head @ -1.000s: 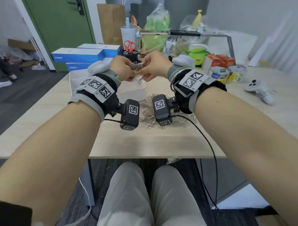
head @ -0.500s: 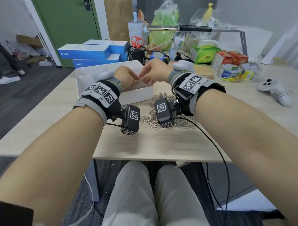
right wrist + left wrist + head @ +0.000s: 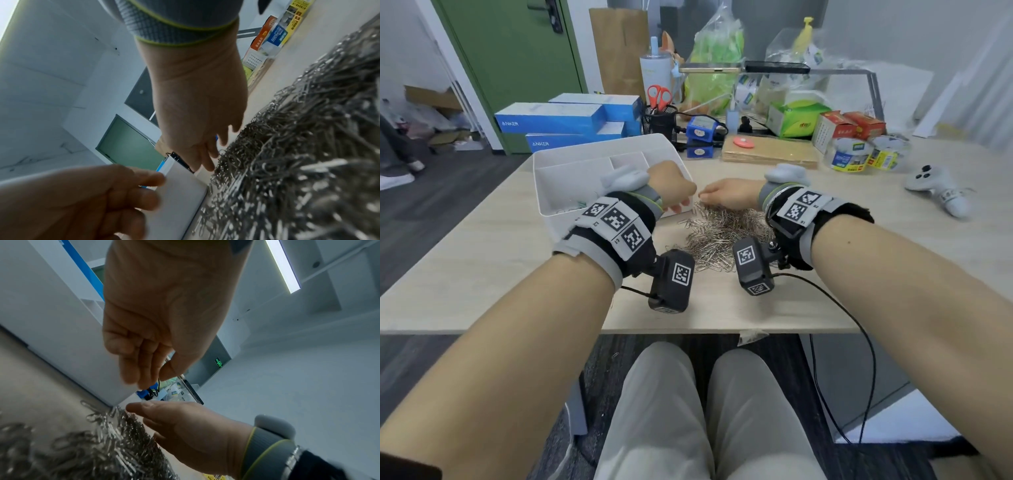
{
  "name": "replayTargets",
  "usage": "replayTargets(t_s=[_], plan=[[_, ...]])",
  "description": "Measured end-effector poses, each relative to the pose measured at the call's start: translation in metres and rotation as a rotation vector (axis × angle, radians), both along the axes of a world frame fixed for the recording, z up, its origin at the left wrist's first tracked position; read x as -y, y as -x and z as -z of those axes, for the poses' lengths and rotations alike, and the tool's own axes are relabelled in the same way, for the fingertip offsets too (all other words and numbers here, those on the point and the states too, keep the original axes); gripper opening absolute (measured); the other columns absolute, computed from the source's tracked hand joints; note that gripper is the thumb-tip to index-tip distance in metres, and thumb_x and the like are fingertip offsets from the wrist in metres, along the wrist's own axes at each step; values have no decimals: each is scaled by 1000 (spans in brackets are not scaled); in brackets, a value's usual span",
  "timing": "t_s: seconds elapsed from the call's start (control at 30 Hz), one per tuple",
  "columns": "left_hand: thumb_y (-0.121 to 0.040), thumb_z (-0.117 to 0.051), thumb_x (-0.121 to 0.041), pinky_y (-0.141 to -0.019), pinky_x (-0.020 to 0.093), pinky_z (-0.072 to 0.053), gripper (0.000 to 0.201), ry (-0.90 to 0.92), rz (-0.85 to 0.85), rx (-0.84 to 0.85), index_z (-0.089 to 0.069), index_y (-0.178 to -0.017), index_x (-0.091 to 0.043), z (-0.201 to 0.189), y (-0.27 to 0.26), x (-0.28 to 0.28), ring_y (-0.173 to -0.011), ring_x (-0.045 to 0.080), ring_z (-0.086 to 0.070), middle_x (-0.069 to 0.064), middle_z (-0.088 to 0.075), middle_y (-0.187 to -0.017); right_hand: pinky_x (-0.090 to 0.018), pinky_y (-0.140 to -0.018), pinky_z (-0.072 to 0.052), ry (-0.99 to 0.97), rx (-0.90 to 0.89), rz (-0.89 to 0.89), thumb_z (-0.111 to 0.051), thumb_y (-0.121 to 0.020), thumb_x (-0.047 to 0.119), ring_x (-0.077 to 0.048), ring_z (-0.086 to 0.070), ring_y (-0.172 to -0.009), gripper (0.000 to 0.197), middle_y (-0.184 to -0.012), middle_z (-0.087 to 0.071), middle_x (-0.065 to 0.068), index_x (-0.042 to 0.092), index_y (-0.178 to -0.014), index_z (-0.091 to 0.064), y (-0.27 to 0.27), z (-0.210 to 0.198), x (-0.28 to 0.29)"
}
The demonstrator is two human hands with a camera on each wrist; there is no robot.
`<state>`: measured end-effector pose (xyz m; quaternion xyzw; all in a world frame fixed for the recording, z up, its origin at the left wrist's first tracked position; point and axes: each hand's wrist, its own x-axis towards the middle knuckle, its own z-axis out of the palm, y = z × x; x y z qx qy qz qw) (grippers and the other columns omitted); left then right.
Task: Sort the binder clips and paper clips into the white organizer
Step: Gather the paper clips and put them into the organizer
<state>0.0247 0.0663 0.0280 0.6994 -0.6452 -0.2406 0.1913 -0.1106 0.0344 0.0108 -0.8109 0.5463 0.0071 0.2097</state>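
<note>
Both hands [image 3: 674, 185] [image 3: 729, 193] loose-fingered, holding nothing — over paper clips [image 3: 719, 229] beside white organizer [image 3: 551, 185].

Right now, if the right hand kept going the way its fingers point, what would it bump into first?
Probably the paper clip pile: the right hand reaches down at its far edge. Just beyond sits the white organizer.

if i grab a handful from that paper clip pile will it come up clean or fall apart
Probably messy: the paper clip pile is loose interlocked wire, so clumps likely lift together. Strays already lie scattered at its edge, so some would likely drop. Individually light; thin and smooth, so probably slippery.
</note>
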Motion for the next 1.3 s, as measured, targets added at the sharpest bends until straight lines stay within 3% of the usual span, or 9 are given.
replayTargets(t_s=[0.2, 0.27, 0.37, 0.5, 0.67, 0.9, 1.0, 1.17, 1.3], plan=[[-96, -45, -12, -56, 27, -48, 15, -172, 34, 52, -56, -96, -2, 11, 4, -13, -66, 18, -56, 9, -59, -84, -32, -114, -27, -69, 48, -51, -46, -98, 24, -21, -47, -128, 36, -137, -56, -4, 12, -130, -58, 7, 7, -6], [-97, -43, -11, -78, 34, -52, 28, -139, 59, 167, -57, -117, 2, 13, 9, -17, -96, 29, -64, 15, -62, -114, -33, -112, -32, -55, 100, -49, -52, -94, 23, -21, -53, -123, 32, -129, -62, -4, 13, -122, -64, 14, 8, -9], [-99, -39, -12, -106, 32, -36, 39, -73, 102, 289, -47, -136, -2, 17, 15, -19, -131, 28, -46, 13, -48, -141, -30, -104, -38, 20, 231, -1, -54, -93, 14, -23, -57, -118, 28, -124, -65, -6, 12, -118, -66, 26, 5, -15], [-96, -43, -17, -101, 34, -41, 40, -133, 163, 270, -53, -133, -4, 25, 17, -19, -127, 30, -49, 15, -53, -137, -27, -98, -41, 91, 303, 145, -49, -93, 8, -25, -57, -118, 33, -130, -59, -8, 12, -123, -61, 49, 0, -18], [-96, -45, -18, -104, 34, -39, 43, -188, 238, 202, -47, -138, -7, 32, 29, -24, -127, 32, -48, 16, -50, -139, -29, -109, -30, 31, 41, 221, -46, -97, 23, -25, -40, -134, 47, -147, -42, -10, 6, -141, -42, 72, 7, -22], [-91, -59, -18, -112, 37, -36, 53, -127, 260, 25, -41, -141, -13, 31, 30, -25, -129, 24, -47, 5, -50, -142, -32, -111, -33, -20, 114, 155, -60, -90, 32, -22, -46, -130, 54, -142, -49, -7, 12, -139, -46, 71, 13, -32], [-87, -64, -25, -111, 35, -36, 58, -58, 237, 126, -44, -140, -13, 23, 23, -23, -127, 23, -50, 4, -52, -139, -29, -105, -35, 63, 113, 173, -65, -87, 31, -24, -48, -128, 59, -141, -49, -10, 8, -139, -45, 76, 6, -33], [-66, -69, -67, -99, 38, -51, 92, -212, 218, 314, -48, -136, -11, 20, 22, -19, -114, 24, -60, 5, -56, -133, -36, -84, -56, 17, 49, 237, -70, -77, 49, -24, -61, -92, 83, -129, -56, -14, 7, -141, -39, 77, 3, -27], [-66, -66, -69, -103, 36, -45, 98, -199, 261, 454, -40, -142, -13, 25, 33, -17, -118, 23, -57, 5, -57, -133, -32, -82, -57, -37, -9, 160, -71, -71, 57, -23, -57, -106, 94, -140, -45, -7, 16, -146, -31, 65, 10, -27]])
